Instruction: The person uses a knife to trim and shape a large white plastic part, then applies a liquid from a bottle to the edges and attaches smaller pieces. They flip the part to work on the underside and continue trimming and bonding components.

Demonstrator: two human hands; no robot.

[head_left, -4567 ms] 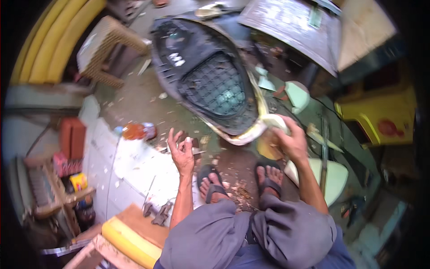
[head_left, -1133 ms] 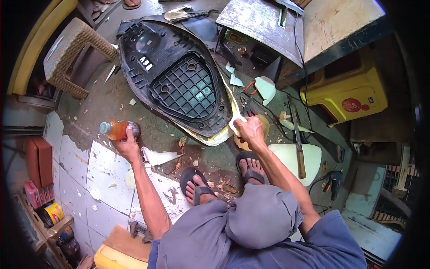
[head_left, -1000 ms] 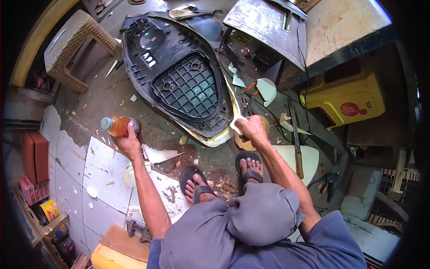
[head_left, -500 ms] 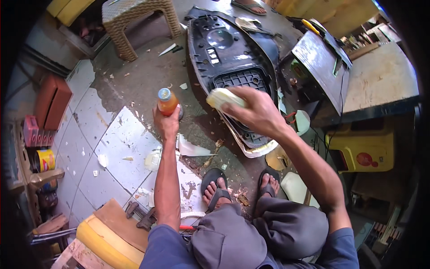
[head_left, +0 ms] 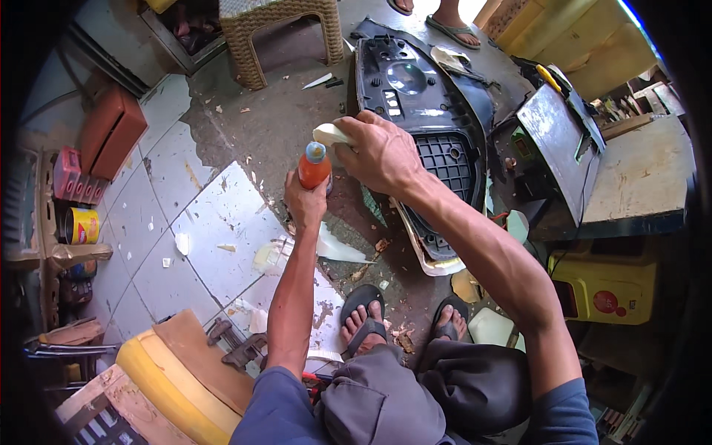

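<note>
My left hand [head_left: 305, 202] is wrapped round an upright bottle [head_left: 314, 172] of orange liquid with a pale bluish neck. In my right hand [head_left: 380, 156] is a pale cream block [head_left: 331, 134], which looks like foam. The block is at the bottle's mouth; whether they touch I cannot tell. Beyond my right hand a black plastic motorcycle seat base [head_left: 439, 119] lies on the floor, underside up, with a pale edge along its near end. My right hand covers part of its left side.
A woven-pattern plastic stool [head_left: 248, 44] stands at the far left. A knife [head_left: 317, 81] lies near it. Foam scraps [head_left: 337, 245] litter the floor. To the right is a low wooden table [head_left: 638, 167], with a yellow container [head_left: 604, 285] beneath. Another person's sandalled foot [head_left: 454, 28] shows at the top.
My right hand has brought the cream block leftward and up from over the seat base to the bottle's mouth. The bottle stays in my left hand. The view has shifted.
</note>
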